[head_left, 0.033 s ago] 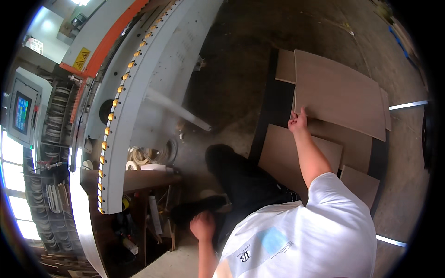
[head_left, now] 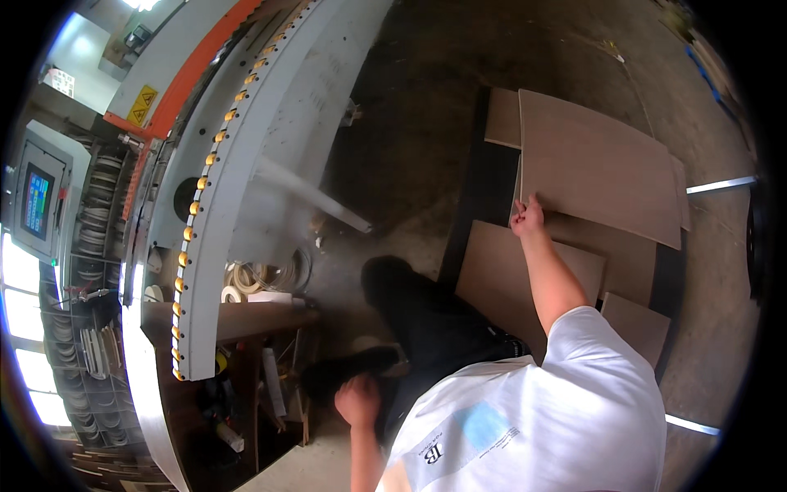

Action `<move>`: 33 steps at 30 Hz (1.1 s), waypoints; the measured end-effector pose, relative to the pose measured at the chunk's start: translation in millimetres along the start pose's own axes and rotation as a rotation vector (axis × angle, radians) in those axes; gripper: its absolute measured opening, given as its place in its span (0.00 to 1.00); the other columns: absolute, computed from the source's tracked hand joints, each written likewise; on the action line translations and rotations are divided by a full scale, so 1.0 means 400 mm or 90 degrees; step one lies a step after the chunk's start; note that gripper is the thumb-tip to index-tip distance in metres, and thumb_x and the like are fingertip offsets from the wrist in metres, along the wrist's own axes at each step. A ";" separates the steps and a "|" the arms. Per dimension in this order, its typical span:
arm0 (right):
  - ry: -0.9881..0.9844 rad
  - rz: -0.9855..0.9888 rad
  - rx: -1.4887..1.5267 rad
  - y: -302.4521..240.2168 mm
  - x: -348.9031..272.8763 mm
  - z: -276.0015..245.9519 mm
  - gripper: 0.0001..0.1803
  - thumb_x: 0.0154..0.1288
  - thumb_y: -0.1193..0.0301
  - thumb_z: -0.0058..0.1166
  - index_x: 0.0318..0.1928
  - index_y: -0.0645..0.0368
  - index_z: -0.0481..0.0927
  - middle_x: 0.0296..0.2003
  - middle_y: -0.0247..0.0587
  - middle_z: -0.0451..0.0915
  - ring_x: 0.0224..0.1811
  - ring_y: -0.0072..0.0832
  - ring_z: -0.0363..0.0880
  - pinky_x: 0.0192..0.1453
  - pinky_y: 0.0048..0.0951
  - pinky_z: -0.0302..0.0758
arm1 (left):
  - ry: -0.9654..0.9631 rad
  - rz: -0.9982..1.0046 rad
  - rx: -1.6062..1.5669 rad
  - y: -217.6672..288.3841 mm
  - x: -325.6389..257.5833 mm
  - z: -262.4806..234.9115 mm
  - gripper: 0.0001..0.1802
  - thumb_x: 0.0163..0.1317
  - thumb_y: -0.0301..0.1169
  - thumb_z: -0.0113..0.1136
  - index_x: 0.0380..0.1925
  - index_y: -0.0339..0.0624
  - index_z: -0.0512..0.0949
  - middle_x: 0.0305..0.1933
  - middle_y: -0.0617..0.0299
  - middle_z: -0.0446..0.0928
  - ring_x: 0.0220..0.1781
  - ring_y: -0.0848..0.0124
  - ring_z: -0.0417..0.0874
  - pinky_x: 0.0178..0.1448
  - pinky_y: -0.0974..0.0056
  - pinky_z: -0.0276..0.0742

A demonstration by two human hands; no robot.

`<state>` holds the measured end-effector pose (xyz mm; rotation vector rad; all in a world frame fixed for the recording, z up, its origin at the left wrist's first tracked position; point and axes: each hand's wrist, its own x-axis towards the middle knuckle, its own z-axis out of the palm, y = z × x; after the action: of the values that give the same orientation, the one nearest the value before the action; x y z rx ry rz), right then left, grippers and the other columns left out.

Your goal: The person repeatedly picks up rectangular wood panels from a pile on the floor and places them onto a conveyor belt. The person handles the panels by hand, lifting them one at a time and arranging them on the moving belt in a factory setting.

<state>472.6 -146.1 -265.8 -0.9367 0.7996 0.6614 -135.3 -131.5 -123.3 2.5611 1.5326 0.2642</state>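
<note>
I am leaning forward and gripping the near edge of the top wood panel (head_left: 602,168) with my right hand (head_left: 529,220), my fingers curling over its lower left corner. That panel is lying on a low stack of similar panels (head_left: 525,279) on the floor (head_left: 426,98), well to my right of the long grey machine (head_left: 270,156) with its row of yellow rollers. My left hand (head_left: 358,402) is hanging low beside my dark trouser leg, closed into a loose fist and holding nothing that I can make out.

I am judging the risks like this. I am holding a wide sheet by one corner only, so it may sag, twist or slide out of my fingers as it comes up, and an edge could drop back onto the stack and chip. The panels beneath are lying staggered, so dragging may shift them. I am also bending far over on one arm, so my balance may go. The coiled edging strip (head_left: 262,275) and clutter near my feet could catch a step.
</note>
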 end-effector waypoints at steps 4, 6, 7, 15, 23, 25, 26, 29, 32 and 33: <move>0.014 -0.003 -0.122 -0.030 -0.030 -0.110 0.23 0.81 0.48 0.55 0.64 0.46 0.76 0.58 0.33 0.85 0.18 0.11 0.58 0.31 0.15 0.63 | -0.022 -0.041 -0.113 0.005 0.016 -0.004 0.09 0.61 0.33 0.68 0.41 0.50 0.89 0.39 0.57 0.89 0.41 0.56 0.90 0.45 0.54 0.83; -0.029 -0.007 -0.160 -0.035 -0.064 -0.194 0.24 0.81 0.48 0.55 0.62 0.52 0.76 0.60 0.36 0.85 0.17 0.09 0.60 0.28 0.12 0.64 | -0.058 -0.115 -0.242 0.011 0.023 0.013 0.09 0.65 0.29 0.67 0.44 0.44 0.89 0.39 0.58 0.90 0.40 0.60 0.91 0.46 0.59 0.84; -0.025 0.005 -0.171 -0.034 -0.094 -0.221 0.24 0.81 0.48 0.55 0.60 0.54 0.76 0.60 0.37 0.85 0.17 0.08 0.61 0.27 0.10 0.64 | -0.095 -0.156 -0.375 0.029 0.032 0.023 0.09 0.67 0.28 0.66 0.46 0.42 0.89 0.39 0.58 0.90 0.40 0.63 0.91 0.45 0.61 0.84; -0.161 0.171 -0.146 0.084 -0.421 -0.205 0.21 0.79 0.51 0.59 0.48 0.58 0.78 0.51 0.39 0.88 0.19 0.05 0.73 0.20 0.05 0.67 | -0.532 -0.158 -0.780 0.418 0.254 0.020 0.15 0.76 0.26 0.60 0.59 0.35 0.81 0.48 0.58 0.87 0.46 0.70 0.87 0.49 0.66 0.84; -0.220 0.281 -0.116 0.272 -0.688 -0.018 0.23 0.85 0.59 0.51 0.61 0.71 0.75 0.46 0.45 0.86 0.38 0.22 0.86 0.33 0.14 0.80 | -0.746 -0.046 -1.005 0.542 0.325 0.105 0.25 0.82 0.36 0.52 0.73 0.40 0.67 0.71 0.55 0.75 0.68 0.60 0.80 0.66 0.50 0.83; -0.231 0.286 -0.118 0.308 -0.727 0.028 0.19 0.85 0.61 0.51 0.62 0.63 0.75 0.52 0.45 0.84 0.49 0.26 0.87 0.44 0.21 0.83 | -0.784 -0.180 -1.173 0.530 0.339 0.134 0.27 0.81 0.35 0.54 0.75 0.42 0.65 0.73 0.55 0.73 0.71 0.58 0.76 0.69 0.47 0.79; -0.229 0.295 -0.101 0.328 -0.745 0.039 0.18 0.85 0.61 0.51 0.62 0.60 0.75 0.53 0.44 0.84 0.51 0.26 0.86 0.46 0.23 0.83 | -0.797 -0.250 -1.255 0.521 0.345 0.150 0.28 0.81 0.34 0.54 0.76 0.42 0.64 0.74 0.55 0.72 0.73 0.57 0.74 0.70 0.46 0.77; -0.247 0.328 -0.092 0.339 -0.827 0.098 0.13 0.85 0.60 0.51 0.61 0.49 0.73 0.57 0.38 0.81 0.59 0.27 0.83 0.55 0.30 0.79 | -0.674 -0.368 -1.293 0.598 0.358 0.157 0.33 0.80 0.39 0.56 0.79 0.45 0.59 0.77 0.52 0.70 0.78 0.55 0.70 0.74 0.40 0.72; -0.289 0.371 -0.150 0.430 -0.850 0.094 0.21 0.84 0.51 0.50 0.61 0.54 0.73 0.62 0.36 0.81 0.61 0.26 0.84 0.58 0.32 0.83 | -0.566 -0.232 -1.180 0.648 0.342 0.243 0.31 0.79 0.43 0.57 0.76 0.45 0.63 0.74 0.51 0.71 0.75 0.55 0.72 0.74 0.44 0.74; -0.291 0.382 -0.170 0.446 -0.858 0.087 0.22 0.84 0.51 0.50 0.61 0.55 0.73 0.64 0.37 0.80 0.61 0.27 0.83 0.58 0.33 0.83 | -0.544 -0.213 -1.163 0.665 0.341 0.244 0.28 0.79 0.42 0.58 0.72 0.43 0.67 0.71 0.52 0.74 0.72 0.56 0.75 0.73 0.47 0.76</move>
<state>156.7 -87.5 -47.7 -0.7334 0.5810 1.4759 177.9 -139.0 -151.2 0.7270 0.6082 0.2513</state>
